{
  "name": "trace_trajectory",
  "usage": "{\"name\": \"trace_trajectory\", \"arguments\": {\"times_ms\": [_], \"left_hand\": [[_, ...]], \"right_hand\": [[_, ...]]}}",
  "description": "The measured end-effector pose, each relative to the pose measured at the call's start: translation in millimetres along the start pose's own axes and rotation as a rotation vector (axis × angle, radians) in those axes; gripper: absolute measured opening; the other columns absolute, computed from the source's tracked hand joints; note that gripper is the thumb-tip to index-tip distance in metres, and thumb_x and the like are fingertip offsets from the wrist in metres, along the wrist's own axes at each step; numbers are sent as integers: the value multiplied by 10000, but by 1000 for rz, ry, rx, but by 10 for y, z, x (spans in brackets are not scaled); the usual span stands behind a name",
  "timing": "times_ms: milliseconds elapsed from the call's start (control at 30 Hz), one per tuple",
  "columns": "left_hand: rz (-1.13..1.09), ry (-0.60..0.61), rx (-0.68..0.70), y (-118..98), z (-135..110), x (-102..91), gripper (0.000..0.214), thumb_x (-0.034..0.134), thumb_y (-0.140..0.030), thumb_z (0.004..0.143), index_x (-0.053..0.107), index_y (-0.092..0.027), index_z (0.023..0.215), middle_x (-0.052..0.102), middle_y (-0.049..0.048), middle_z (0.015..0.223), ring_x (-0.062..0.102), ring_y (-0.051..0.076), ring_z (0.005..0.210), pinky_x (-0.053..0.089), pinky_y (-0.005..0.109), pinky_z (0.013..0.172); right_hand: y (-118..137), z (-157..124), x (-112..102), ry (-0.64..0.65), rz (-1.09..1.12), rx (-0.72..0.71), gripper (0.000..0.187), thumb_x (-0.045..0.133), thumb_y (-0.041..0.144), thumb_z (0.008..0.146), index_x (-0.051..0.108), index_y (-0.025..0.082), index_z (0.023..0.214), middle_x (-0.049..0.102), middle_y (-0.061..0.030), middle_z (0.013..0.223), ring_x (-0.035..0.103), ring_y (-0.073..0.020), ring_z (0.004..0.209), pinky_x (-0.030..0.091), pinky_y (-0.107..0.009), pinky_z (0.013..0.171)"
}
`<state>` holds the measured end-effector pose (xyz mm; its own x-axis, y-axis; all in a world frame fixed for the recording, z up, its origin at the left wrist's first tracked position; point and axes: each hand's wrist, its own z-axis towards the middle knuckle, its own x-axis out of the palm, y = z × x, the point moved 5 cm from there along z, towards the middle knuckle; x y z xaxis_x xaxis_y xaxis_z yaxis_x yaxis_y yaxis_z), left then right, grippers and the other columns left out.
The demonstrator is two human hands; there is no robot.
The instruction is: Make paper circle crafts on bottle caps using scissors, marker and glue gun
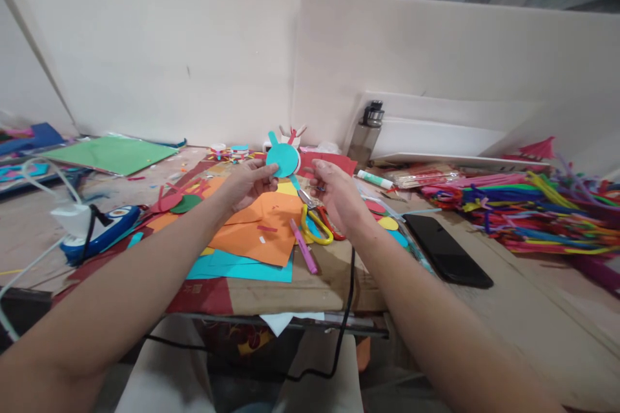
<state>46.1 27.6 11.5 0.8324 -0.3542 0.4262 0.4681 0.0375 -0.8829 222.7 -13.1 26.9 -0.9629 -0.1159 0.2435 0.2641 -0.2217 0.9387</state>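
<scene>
Left hand [249, 182] pinches teal paper disc [283, 160]; right hand [334, 192] loosely open beside; scissors [317, 222], orange paper [261, 226] beneath.

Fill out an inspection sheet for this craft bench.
Surface: brown cardboard-covered table, mostly covered.
Job's things: round teal paper cutout with small ears, held above the table.
Clutter: orange paper sheets, yellow-handled scissors, pink marker, black phone, heap of coloured pipe cleaners, green sheet.
Grippers: left hand pinches the cutout; right hand beside it, fingers curled.
Cables: black cable over the front edge.
Surroundings: pale partition boards, dark water bottle.
</scene>
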Motion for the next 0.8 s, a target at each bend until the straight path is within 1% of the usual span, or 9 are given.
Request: {"name": "trace_trajectory", "arguments": {"times_ms": [67,167,300,433,633,800], "left_hand": [[10,-7,-8,3,-1,7,343,905,-251,599,682,-84,799,660,10,680,600,75,532,493,196,532],[15,-20,3,-5,-7,17,354,908,-257,593,685,-77,801,680,29,699,609,79,535,497,202,549],[27,-24,5,-5,-14,27,352,917,-257,579,692,-77,781,682,37,688,605,81,530,494,203,550],[42,-19,6,-6,-17,32,357,925,-263,563,695,-84,770,682,34,683,599,78,523,491,200,540],[51,-41,16,-26,-22,36,365,925,-262,559,693,-79,773,673,31,676,603,83,534,498,204,548],[62,-43,23,-29,-18,33,349,920,-261,571,687,-87,764,673,32,676,599,82,539,498,210,557]], "right_hand": [[-47,8,-8,-2,57,63,434,783,521,646,609,228,916,628,4,868,553,-119,720,454,-251,615],[-89,9,8,18,87,96,437,799,511,620,595,227,882,595,17,805,562,-124,715,448,-249,602],[-93,5,35,43,72,68,411,775,509,636,590,231,876,619,9,868,550,-114,703,433,-247,597],[-84,-5,47,60,83,79,399,766,486,641,602,229,898,647,-7,956,549,-111,717,441,-249,616],[-92,-4,39,13,152,112,396,793,426,607,616,225,898,635,2,871,581,-124,750,452,-243,623],[-102,0,36,2,149,103,417,808,422,586,620,224,902,642,2,875,594,-127,757,452,-244,624]]}}
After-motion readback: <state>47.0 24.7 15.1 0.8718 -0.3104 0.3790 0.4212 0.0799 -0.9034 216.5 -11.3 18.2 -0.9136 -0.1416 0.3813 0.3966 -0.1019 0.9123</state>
